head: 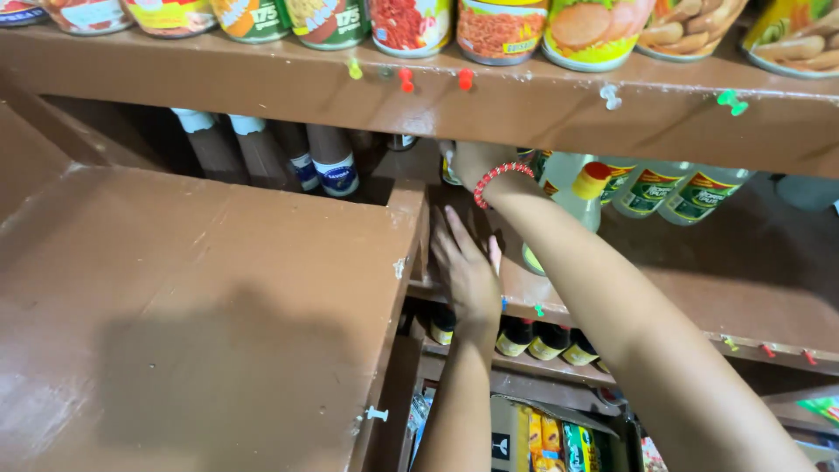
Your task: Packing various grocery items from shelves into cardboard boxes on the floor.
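Observation:
My left hand lies flat with its fingers spread on the brown wooden shelf, beside the raised wooden box top. My right hand, with a red bead bracelet at the wrist, reaches far back under the upper shelf. Its fingers are hidden there, next to a small bottle, and I cannot tell whether they hold it. A clear bottle with a yellow cap stands just behind my right forearm.
Clear bottles with green labels stand in a row at the back right. Dark bottles with white caps are at the back left. Cans line the upper shelf. Dark bottles with yellow labels and packets sit below.

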